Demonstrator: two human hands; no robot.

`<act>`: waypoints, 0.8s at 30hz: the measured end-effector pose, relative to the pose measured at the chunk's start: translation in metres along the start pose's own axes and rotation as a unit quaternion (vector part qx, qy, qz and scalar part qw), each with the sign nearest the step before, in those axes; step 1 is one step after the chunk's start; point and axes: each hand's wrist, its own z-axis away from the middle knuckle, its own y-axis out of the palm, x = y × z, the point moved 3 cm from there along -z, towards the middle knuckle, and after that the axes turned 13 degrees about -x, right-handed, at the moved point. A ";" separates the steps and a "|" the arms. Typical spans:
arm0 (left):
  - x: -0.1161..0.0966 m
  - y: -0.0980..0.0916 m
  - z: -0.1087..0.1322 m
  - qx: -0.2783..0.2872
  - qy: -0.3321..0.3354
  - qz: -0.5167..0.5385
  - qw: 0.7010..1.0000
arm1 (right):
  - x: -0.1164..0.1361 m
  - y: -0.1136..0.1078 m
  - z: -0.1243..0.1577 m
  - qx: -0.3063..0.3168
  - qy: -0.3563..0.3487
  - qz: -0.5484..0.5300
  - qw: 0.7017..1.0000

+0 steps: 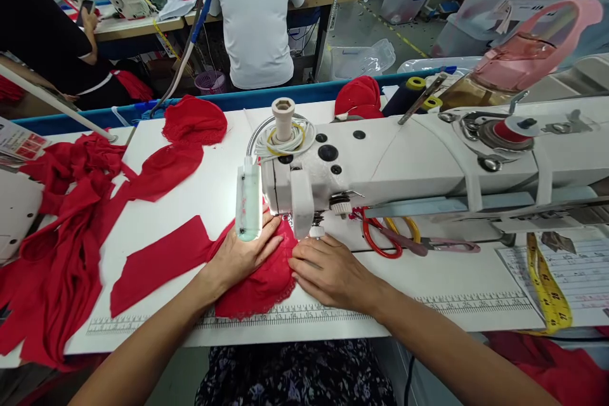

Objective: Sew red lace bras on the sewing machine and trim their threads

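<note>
A red lace-edged fabric piece [261, 288] lies on the white sewing machine bed, its upper part under the machine head [302, 203]. My left hand [245, 254] rests flat on the piece's left side, fingers stretched toward the needle area and partly hidden by a small lamp [248, 203]. At the piece's right edge, just below the presser foot, my right hand [328, 269] has its fingers curled together on the cloth; its thumb is hidden. A red fabric strip [166, 257] runs out to the left from under my left hand.
A heap of red fabric [71, 235] covers the table's left side. Scissors with red handles [380, 238] lie behind my right hand. A yellow measuring tape [547, 285] hangs at right. Beyond the blue edge sit a person in white [257, 19] and another in black [42, 32].
</note>
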 end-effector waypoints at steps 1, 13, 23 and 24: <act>0.000 0.000 0.000 -0.005 0.006 -0.001 1.000 | 0.000 0.000 0.000 -0.003 0.000 0.000 1.000; 0.022 0.001 -0.022 0.003 0.042 -0.011 0.999 | -0.002 0.003 0.001 0.004 0.032 0.007 0.999; 0.007 -0.024 0.013 -0.010 -0.003 -0.036 0.999 | -0.001 -0.002 -0.002 -0.033 0.054 0.003 0.998; 0.004 -0.027 0.023 -0.013 -0.007 -0.045 0.999 | -0.001 -0.002 -0.003 -0.031 0.054 0.001 0.998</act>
